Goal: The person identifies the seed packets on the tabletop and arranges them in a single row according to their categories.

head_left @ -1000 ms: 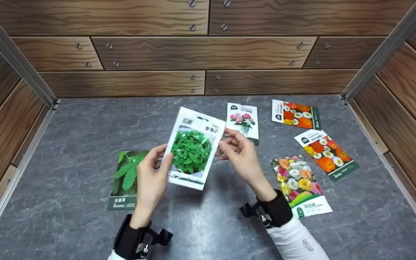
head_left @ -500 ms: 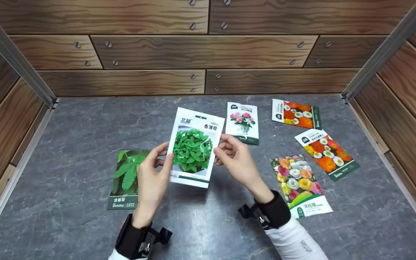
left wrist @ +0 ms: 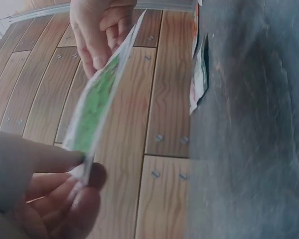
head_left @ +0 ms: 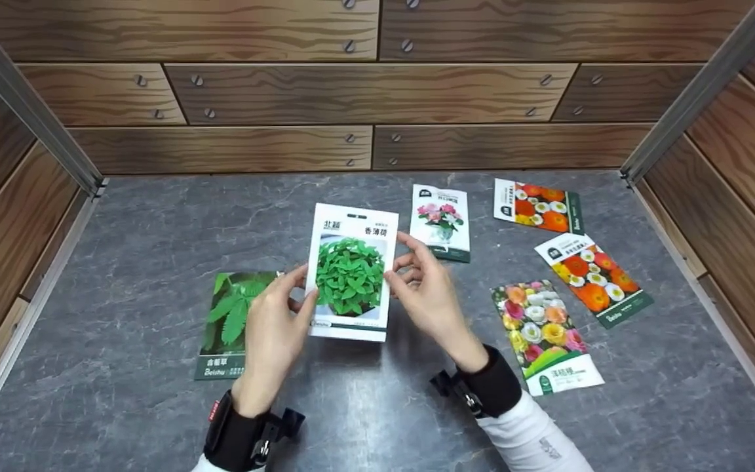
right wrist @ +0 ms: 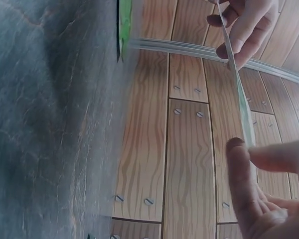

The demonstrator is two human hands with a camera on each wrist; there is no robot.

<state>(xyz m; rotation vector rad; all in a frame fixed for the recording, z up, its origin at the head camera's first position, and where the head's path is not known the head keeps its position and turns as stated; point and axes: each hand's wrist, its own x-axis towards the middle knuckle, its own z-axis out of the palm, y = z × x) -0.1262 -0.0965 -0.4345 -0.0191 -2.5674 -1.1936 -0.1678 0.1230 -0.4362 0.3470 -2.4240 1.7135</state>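
My left hand (head_left: pixel 277 322) pinches the left edge of the green-leaf packet (head_left: pixel 351 275), my right hand (head_left: pixel 431 292) its right edge, thumbs near fingertips; it's clear of the bench (head_left: pixel 122 295), front facing me; looks partway: fern-leaf packet (head_left: pixel 225 328), pink-flower packet (head_left: pixel 440 223), upper orange-flower packet (head_left: pixel 539 206), lower orange-flower packet (head_left: pixel 594 280) and mixed-flower packet (head_left: pixel 546 337) lie face-up; green-leaf one not yet set down, I'd say that's what's left; hidden: fern-leaf packet's right part, behind my left hand; green-leaf packet's back; wrist views blurry, packet near edge-on; can't tell if orange-flower pair touch.
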